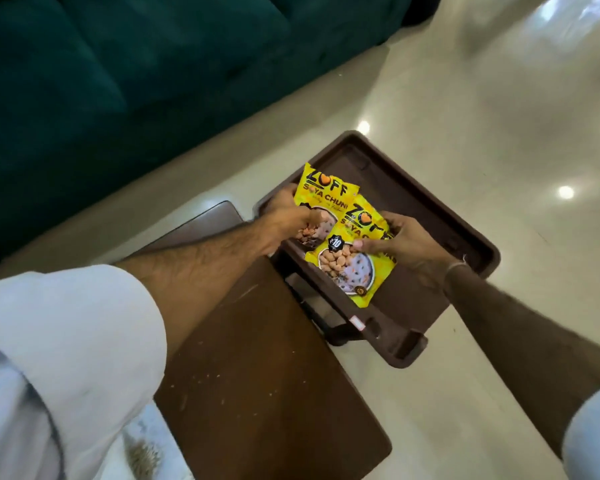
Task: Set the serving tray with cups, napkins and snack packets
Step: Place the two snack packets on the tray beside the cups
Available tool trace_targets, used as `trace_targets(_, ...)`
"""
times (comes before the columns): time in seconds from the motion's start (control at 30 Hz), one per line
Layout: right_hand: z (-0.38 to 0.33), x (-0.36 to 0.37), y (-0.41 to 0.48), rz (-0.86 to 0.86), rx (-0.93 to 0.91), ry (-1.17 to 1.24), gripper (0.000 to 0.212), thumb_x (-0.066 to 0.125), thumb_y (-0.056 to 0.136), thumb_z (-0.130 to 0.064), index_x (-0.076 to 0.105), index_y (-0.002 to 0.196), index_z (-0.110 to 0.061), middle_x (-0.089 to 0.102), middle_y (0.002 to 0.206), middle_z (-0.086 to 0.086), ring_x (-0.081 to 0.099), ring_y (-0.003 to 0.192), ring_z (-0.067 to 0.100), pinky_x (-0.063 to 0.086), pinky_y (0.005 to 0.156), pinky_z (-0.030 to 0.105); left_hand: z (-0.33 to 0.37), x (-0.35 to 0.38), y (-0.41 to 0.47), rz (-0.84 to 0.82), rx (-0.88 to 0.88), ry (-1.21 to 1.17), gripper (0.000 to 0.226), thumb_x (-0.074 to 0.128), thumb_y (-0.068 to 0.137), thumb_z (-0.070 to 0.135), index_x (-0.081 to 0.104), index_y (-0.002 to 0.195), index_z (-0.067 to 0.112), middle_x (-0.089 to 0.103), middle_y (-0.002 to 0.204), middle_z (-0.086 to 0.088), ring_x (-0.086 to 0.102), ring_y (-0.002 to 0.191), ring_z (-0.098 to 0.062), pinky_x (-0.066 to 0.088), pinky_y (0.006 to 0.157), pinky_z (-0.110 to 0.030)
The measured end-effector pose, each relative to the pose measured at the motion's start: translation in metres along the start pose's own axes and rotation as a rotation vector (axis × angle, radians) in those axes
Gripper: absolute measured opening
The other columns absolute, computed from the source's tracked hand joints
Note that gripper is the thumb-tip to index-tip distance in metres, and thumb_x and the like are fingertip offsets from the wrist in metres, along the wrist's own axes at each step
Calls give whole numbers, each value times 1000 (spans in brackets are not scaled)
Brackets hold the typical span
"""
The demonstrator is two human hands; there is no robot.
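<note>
**Two snack packets held over the serving tray**

The left hand (288,216) grips the farther yellow snack packet (321,188) at its lower left edge; the right hand (406,247) pinches the nearer yellow snack packet (350,265) along its right side, thumb on its face. The nearer packet overlaps the farther one. Both are over the dark brown serving tray (465,220), which rests at the far end of the brown bench (257,358). A green sofa (118,64) stands beyond, on a pale glossy floor (499,98).
</note>
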State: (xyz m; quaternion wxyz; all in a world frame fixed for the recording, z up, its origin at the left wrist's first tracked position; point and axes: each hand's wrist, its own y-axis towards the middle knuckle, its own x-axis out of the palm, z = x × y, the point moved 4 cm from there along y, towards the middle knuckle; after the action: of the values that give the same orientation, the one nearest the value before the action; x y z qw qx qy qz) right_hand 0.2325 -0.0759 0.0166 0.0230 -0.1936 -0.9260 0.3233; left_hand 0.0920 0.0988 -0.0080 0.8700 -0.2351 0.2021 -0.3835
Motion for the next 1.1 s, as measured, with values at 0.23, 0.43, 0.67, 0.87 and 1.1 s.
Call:
trace_targets(0.23,-50,124,12,-203,-54,-109,57,89,61,-15,69,113,-3,79,100,12,77,89,28,62,71,33,-52,-127,-77,204,-73,-272,53,83,71,-1,64,119,7,74,110,-9,70,102,-25,56,91,-42)
trace_targets(0.43,-65,246,2,-369,-47,-245,44,85,72,-5,69,113,-5,77,105,16,76,93,30,63,82,41,-115,-225,-169,372,-104,-392,42,82,72,-1,68,109,10,76,92,1,73,80,-13,58,63,-22)
trace_targets(0.67,-55,382,-31,-515,-26,-403,40,81,75,-1,67,113,0,76,106,20,73,99,38,58,90,49,-212,-316,-282,560,-195,-442,29,82,72,1,74,98,11,78,86,0,74,75,-17,59,66,-29)
trace_targets(0.87,-34,475,-64,-650,-29,-551,31,76,79,2,68,109,-1,76,106,21,72,99,41,56,93,55,-284,-363,-372,680,-227,-471,18,79,74,0,72,77,16,73,63,13,68,55,-1,51,49,-15)
trace_targets(1.1,-2,538,-93,-778,17,-892,24,75,80,5,72,101,-5,76,102,20,73,98,41,57,91,51,-353,-399,-464,788,-283,-621,17,75,71,-2,74,84,9,75,68,2,70,57,-13,53,51,-20)
